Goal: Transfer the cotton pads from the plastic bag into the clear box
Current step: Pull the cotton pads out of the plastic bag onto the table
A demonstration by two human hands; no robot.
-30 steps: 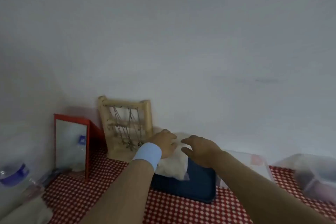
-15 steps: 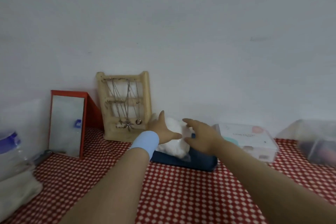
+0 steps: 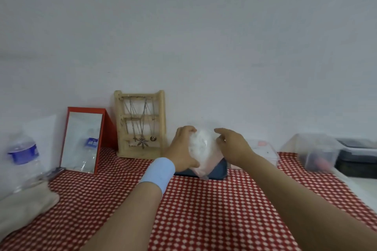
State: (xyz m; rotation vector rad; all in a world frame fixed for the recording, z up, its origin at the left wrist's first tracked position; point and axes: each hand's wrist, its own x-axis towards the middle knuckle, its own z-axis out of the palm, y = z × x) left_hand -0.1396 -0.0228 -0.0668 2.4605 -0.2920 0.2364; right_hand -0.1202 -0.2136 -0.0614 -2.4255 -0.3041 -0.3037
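Two forearms reach forward from the bottom of my view and meet over the far side of the bench, which is covered in a red-and-white checked cloth (image 3: 204,210). My left grip (image 3: 182,149), with a light blue wristband (image 3: 159,173) at its wrist, wraps the left side of the clear plastic bag of white cotton pads (image 3: 202,146): its fingers curl over the top and the thumb lies low against the side. My right grip (image 3: 232,147) comes in from the other side, back of the hand up, with bent fingertips closed on the bag's upper right edge. The bag stands upright between the two grips, near the wall. Its lower corner hangs in front of a dark blue flat box (image 3: 219,171); I cannot tell whether it touches the box.

Just right of my right grip sits the clear lidded plastic box (image 3: 267,152), lid on. Further right are a frosted plastic tub (image 3: 316,153) and a dark grey case (image 3: 359,155). Left of the bag, a wooden jewellery rack (image 3: 140,124) and a red-framed mirror (image 3: 82,140) lean at the wall. A clear water bottle with a blue label (image 3: 23,155) stands at the far left.
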